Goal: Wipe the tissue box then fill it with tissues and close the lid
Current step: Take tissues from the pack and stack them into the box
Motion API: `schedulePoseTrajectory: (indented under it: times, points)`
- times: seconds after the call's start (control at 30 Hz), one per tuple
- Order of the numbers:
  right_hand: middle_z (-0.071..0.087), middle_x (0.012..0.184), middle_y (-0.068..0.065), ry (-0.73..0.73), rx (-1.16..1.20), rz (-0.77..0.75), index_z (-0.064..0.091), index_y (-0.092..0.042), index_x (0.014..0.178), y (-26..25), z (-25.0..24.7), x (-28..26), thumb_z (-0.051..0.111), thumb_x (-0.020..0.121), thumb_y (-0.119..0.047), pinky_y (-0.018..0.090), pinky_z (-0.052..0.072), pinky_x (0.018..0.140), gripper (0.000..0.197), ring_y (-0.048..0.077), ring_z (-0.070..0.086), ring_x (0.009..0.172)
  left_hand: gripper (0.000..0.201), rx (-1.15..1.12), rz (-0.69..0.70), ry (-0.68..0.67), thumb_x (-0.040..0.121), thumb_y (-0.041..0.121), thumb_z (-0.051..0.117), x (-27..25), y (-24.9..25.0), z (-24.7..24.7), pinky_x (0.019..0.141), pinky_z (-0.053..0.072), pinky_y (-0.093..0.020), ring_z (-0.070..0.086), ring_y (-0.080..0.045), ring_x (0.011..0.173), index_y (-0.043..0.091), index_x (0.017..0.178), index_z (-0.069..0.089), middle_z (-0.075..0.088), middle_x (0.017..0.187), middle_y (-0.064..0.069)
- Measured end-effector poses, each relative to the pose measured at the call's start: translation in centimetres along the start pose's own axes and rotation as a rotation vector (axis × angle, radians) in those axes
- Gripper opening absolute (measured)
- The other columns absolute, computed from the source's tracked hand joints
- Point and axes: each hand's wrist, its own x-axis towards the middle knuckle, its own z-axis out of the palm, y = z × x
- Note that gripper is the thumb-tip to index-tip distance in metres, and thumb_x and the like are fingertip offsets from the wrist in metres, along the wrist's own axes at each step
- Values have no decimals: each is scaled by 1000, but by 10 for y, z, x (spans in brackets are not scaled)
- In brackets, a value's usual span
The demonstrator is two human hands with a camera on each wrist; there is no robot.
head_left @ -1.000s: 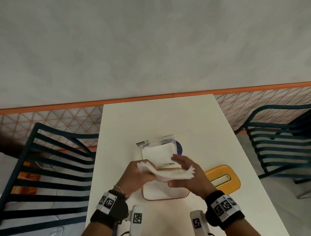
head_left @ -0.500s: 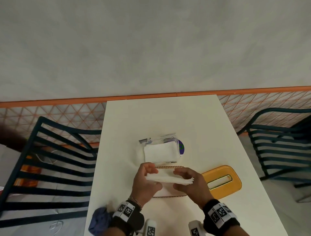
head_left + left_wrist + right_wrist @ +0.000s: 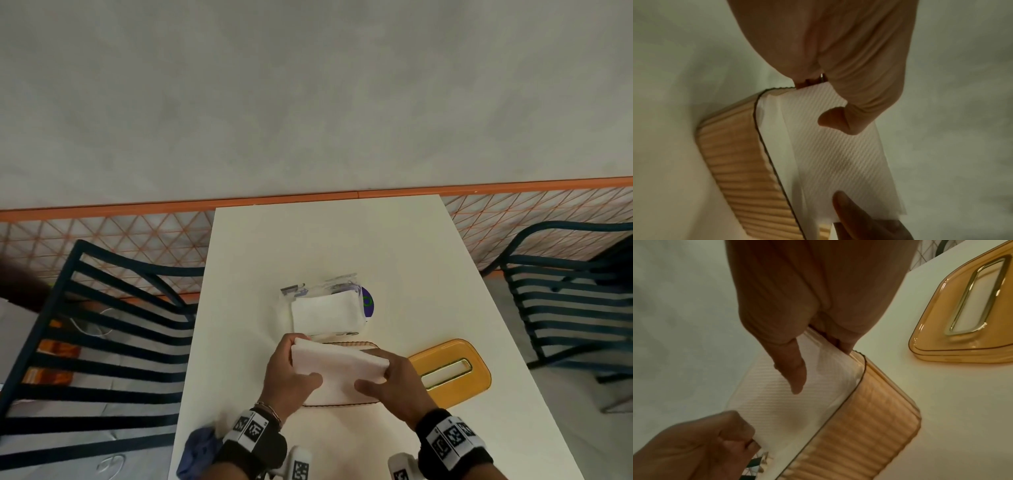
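Note:
Both hands hold a white stack of tissues (image 3: 337, 368) over the open ribbed amber tissue box (image 3: 740, 155), whose rim (image 3: 346, 342) shows beyond the stack. My left hand (image 3: 291, 373) grips the stack's left end, thumb on top. My right hand (image 3: 394, 380) grips its right end, thumb (image 3: 795, 373) pressed on the top sheet. In the right wrist view the tissue stack (image 3: 789, 404) sits just inside the box's wall (image 3: 863, 431). The amber lid (image 3: 448, 371) with a slot lies on the table to the right of the box.
An opened plastic tissue pack (image 3: 325, 308) with more tissues lies just behind the box. A blue cloth (image 3: 198, 452) sits at the table's near left edge. Dark slatted chairs (image 3: 102, 342) stand on both sides of the white table (image 3: 342, 240).
The hands have squared the loose tissues into a neat stack and lowered it towards me, down onto the box. The view has tilted, bringing the blue cloth into sight.

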Motion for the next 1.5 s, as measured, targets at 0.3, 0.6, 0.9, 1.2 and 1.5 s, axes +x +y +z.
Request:
schedulePoseTrajectory:
  times: [0.3,0.6,0.9,1.2,1.5]
  points:
    - [77,96,-16,-4,-55,-73,80,-33,95,-1,-3,1,77,81,-5,12,51,74,31,1,68,90,40,0,11,49,61,-9,71,-1,0,7,55,51,-18,66,-10,71,25,83,67,71,82,4]
    - [76,90,-13,5,-208,-17,72,-32,97,-4,-16,6,71,88,-14,11,47,67,19,3,69,83,32,62,23,13,69,3,73,6,-9,-6,53,48,-20,57,-9,56,29,88,68,66,65,9]
    - [62,78,-5,43,-480,180,61,-16,86,-5,-7,13,72,87,-28,24,44,61,16,12,54,70,56,59,-92,76,70,17,87,1,-32,-16,72,61,-28,74,-8,78,35,116,60,78,87,3]
    - [62,90,0,91,-543,219,70,-9,108,-5,3,19,72,86,-21,13,33,53,25,15,54,76,58,188,-29,160,77,12,81,5,-29,-3,59,49,-5,71,0,73,28,127,56,73,92,8]
    - [71,96,7,46,-667,265,75,-8,105,-13,3,22,81,78,-27,23,49,65,34,21,66,80,61,258,-9,162,80,4,79,3,-27,-5,57,48,-2,67,8,68,23,132,54,70,99,9]
